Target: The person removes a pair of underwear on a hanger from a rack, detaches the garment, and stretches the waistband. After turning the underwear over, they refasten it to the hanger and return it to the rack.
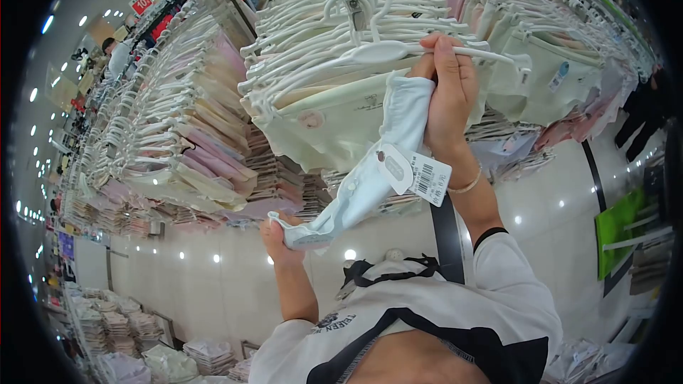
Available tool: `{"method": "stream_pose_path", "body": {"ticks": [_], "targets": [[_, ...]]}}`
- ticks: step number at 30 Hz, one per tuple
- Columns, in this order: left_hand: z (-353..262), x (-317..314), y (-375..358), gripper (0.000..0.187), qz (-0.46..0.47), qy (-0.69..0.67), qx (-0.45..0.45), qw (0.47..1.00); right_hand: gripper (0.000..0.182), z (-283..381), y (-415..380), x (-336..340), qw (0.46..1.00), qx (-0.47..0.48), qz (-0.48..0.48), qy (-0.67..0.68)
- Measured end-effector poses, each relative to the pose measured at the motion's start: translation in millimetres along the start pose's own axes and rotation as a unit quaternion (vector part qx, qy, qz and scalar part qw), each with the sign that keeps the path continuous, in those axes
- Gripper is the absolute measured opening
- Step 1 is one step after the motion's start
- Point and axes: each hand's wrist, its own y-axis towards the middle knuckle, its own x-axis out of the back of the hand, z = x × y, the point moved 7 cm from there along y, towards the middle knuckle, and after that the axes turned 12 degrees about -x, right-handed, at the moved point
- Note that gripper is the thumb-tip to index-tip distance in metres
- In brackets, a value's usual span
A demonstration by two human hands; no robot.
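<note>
A pair of light blue underpants (363,183) is stretched slantwise between my two hands. My left hand (279,243) is closed on its lower end. My right hand (452,92) grips its upper end, and the fingertips also lie at the white hanger (384,52) at the front of the rack. A paper tag and a barcode price tag (431,179) dangle from the underpants near my right wrist. Just behind hangs a pale green pair of underpants (320,124) on white clip hangers.
Dense rows of hanging underwear stand to the left (163,128) and right (548,64). Folded stacks (128,327) lie at lower left. A green panel (617,231) stands at right on the shiny tiled floor (213,277). A person in dark trousers (640,117) is at far right.
</note>
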Motion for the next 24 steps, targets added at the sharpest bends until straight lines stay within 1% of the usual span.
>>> {"method": "stream_pose_path", "body": {"ticks": [1,2,4,5,7,8,11,14,17,18,21,22,24], "targets": [[1,4,-3,0.032,-0.019,0.025,0.004,1.0,0.023,3,0,0,0.999,0.022,-0.002,-0.026],[2,8,-6,0.032,-0.038,0.05,0.007,0.998,0.023,2,-2,-1,0.999,0.011,0.006,-0.051],[3,4,-8,0.031,-0.021,0.022,0.008,1.0,0.022,3,-9,-1,0.995,-0.012,0.025,-0.1],[3,2,-8,0.03,-0.014,0.007,0.008,1.0,0.022,3,-14,0,0.995,-0.008,0.028,-0.096],[4,6,-13,0.029,-0.049,0.041,0.028,0.998,0.023,-1,-25,5,0.995,-0.002,0.035,-0.089],[4,9,-16,0.028,-0.067,0.058,0.039,0.995,0.025,-5,-33,10,0.997,0.002,0.036,-0.073],[9,13,-21,0.024,-0.081,0.107,0.06,0.989,0.028,-14,-55,22,0.998,-0.046,0.045,0.014],[16,20,-24,0.019,-0.063,0.15,0.088,0.983,0.029,-21,-73,32,0.996,-0.071,0.059,0.004],[16,11,-14,0.014,-0.093,0.148,0.065,0.982,0.03,-30,-86,53,0.99,-0.129,-0.048,0.038],[16,3,-12,0.013,-0.11,0.137,0.103,0.979,0.03,-30,-88,57,0.984,-0.134,-0.086,0.076],[17,2,-10,0.008,-0.147,0.148,0.083,0.975,0.029,-39,-92,68,0.944,-0.18,-0.118,0.249],[19,2,-8,0.009,-0.12,0.135,0.082,0.98,0.026,-42,-92,68,0.938,-0.193,-0.06,0.281],[22,3,-8,0.012,-0.067,0.108,0.079,0.989,0.025,-46,-95,70,0.931,-0.2,-0.087,0.293]]}}
